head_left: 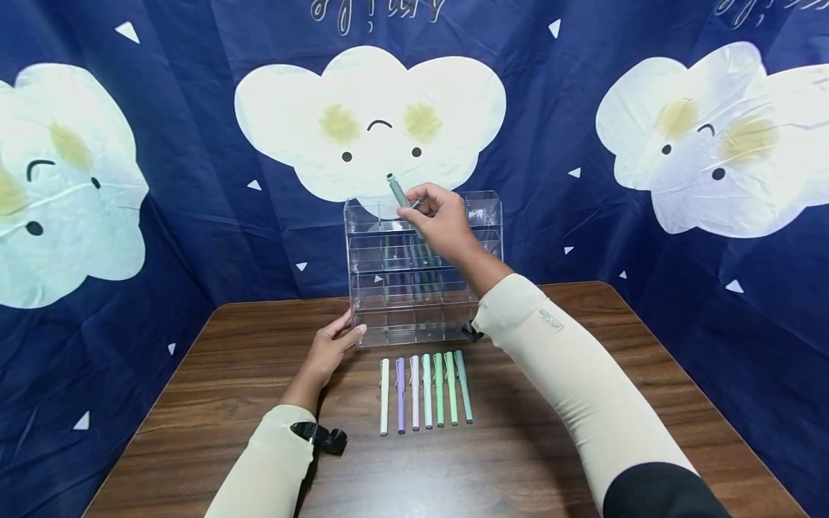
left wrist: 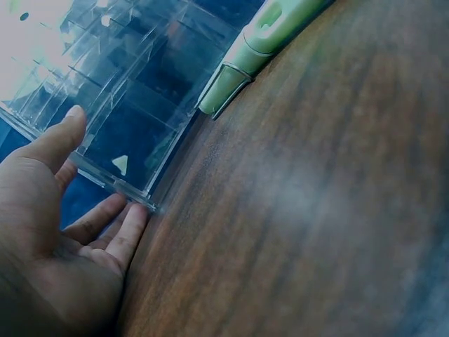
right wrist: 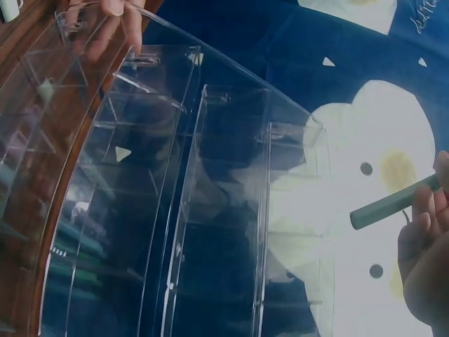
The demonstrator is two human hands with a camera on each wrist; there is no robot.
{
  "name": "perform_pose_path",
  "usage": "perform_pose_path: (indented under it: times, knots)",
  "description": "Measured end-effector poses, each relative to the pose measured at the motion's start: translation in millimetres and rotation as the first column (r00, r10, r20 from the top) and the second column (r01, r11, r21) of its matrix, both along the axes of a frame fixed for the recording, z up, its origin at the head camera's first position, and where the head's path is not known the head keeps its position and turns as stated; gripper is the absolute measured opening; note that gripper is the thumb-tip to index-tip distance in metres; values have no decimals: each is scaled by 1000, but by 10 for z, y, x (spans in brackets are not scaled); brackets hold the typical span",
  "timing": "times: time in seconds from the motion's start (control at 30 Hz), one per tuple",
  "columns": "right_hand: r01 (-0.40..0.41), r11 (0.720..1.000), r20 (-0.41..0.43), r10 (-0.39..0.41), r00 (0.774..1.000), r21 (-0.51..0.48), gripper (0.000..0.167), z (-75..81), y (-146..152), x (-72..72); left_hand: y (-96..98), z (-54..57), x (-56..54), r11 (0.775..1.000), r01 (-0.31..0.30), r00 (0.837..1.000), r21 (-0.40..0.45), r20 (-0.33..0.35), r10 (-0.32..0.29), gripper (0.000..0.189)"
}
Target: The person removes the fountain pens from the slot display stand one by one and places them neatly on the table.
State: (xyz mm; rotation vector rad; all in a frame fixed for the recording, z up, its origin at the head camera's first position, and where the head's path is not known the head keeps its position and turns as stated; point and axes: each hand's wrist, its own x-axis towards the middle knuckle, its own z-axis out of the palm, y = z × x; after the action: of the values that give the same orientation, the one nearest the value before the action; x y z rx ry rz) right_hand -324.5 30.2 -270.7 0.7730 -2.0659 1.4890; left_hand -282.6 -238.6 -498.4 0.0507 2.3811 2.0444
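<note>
A clear plastic rack with rows of small compartments stands upright on the table. My right hand is raised at its upper tiers and pinches a grey-green pen between thumb and fingers, one end pointing up and left. In the right wrist view this pen juts out past the fingertips. My left hand is at the rack's lower left corner; its fingers touch the side near the tabletop, and the extended thumb lies by the front edge. Several capped pens lie in a row before the rack.
The pens run from cream on the left through purple, pink, pale blue and green to teal. The wooden table ends just behind the rack. A dark blue cloth with white clouds hangs behind and at both sides.
</note>
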Motion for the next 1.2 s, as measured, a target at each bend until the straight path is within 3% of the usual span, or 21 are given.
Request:
perform_pose_path:
  times: [0.23, 0.4, 0.6, 0.83, 1.1, 1.2]
  knots:
    - [13, 999, 52, -11, 999, -40, 22, -109, 314, 72, 0, 9, -3, 1000, 14, 1000, 1, -1, -14, 69]
    - [-25, 999, 135, 30, 990, -37, 27, -240, 539, 118, 2, 5, -1, 1000, 10, 1000, 7, -6, -10, 69]
    - [-91, 995, 270, 99, 958, -41, 63, -392, 712, 194, -5, -10, -4, 1000, -1, 1000, -4, -9, 1, 71]
    - [-165, 986, 331, 164, 929, -27, 94, -539, 796, 338, -3, 5, -3, 1000, 0, 1000, -2, -10, 0, 70]
    - [-104, 988, 369, 55, 928, 113, 96, -787, 863, 490, 11, 21, 19, 1000, 6, 1000, 2, -14, -6, 69]
    - [-93, 984, 402, 23, 915, 154, 95, -848, 907, 533, 10, 17, 18, 1000, 4, 1000, 0, -15, -4, 69]
